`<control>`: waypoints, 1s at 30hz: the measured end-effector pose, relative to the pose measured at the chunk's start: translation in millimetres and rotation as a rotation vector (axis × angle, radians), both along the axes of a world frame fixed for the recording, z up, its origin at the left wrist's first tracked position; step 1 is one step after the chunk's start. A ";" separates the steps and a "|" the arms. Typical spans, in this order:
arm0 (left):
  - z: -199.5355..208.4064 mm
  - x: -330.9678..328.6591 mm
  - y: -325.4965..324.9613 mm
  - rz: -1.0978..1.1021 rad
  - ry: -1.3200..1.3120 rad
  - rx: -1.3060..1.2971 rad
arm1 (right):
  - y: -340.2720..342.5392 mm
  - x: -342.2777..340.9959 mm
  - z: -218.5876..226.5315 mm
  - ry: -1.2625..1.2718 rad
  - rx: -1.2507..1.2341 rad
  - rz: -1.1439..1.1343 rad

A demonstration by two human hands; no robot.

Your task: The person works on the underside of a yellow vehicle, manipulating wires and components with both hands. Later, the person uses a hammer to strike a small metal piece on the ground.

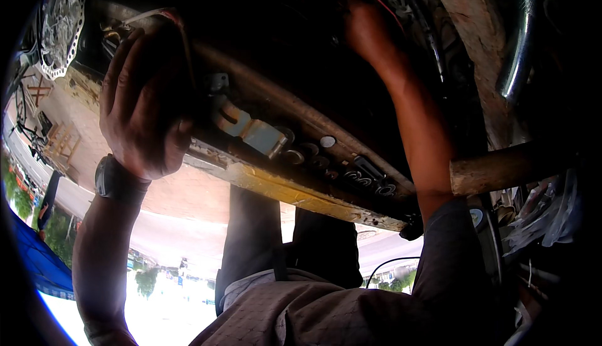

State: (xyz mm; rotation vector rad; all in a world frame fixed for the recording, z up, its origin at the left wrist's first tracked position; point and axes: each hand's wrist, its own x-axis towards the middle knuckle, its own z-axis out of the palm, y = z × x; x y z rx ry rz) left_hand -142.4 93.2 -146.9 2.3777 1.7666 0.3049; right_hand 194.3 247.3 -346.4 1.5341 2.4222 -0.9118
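My left hand (139, 111), with a dark watch (111, 176) at its wrist, lies over the left end of a shallow metal tray (269, 85). Its fingers are stretched and its thumb stands apart; what lies beneath the palm is in deep shadow. Beyond the fingertips are small metal fittings (113, 34) and a pale cable (145, 15). In the tray lie a bent metal bracket (251, 129), several rings (293, 156) and a pale disc (327, 141). My right hand (365, 29) reaches into the dark at the far side, its fingers hidden by shadow.
A worn yellow-edged wooden beam (276, 186) runs along the tray's near side. A perforated brake disc (63, 26) hangs at the far left. On the right, a wooden handle or post (495, 173) juts close to my elbow, near clear plastic bags (552, 217) and a shiny tube (520, 45).
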 end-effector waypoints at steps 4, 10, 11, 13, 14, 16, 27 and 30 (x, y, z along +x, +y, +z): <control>-0.7 -0.7 -1.4 0.006 -0.009 0.011 | 18.4 -3.9 5.9 0.022 0.142 0.124; -2.0 0.2 -0.6 0.002 -0.018 0.025 | 25.9 -6.8 4.4 0.029 -0.078 0.216; -1.8 0.4 -0.3 0.001 -0.023 0.024 | 21.5 -4.0 -0.2 0.080 -0.074 0.195; -1.1 0.7 0.2 0.000 -0.024 0.018 | 15.1 -1.7 -4.2 0.097 -0.062 0.175; -0.3 0.8 0.4 0.000 -0.020 0.013 | 11.5 -1.7 -4.7 0.064 -0.054 0.176; 0.1 0.5 -0.2 0.002 -0.015 0.008 | 6.0 -7.3 -1.2 -0.005 -0.039 0.182; 1.6 2.1 1.4 0.006 -0.037 -0.009 | 6.6 -10.6 -20.8 0.013 0.301 0.246; 2.9 1.9 -0.5 0.011 -0.013 -0.015 | 7.8 -15.4 -16.2 0.007 0.246 0.269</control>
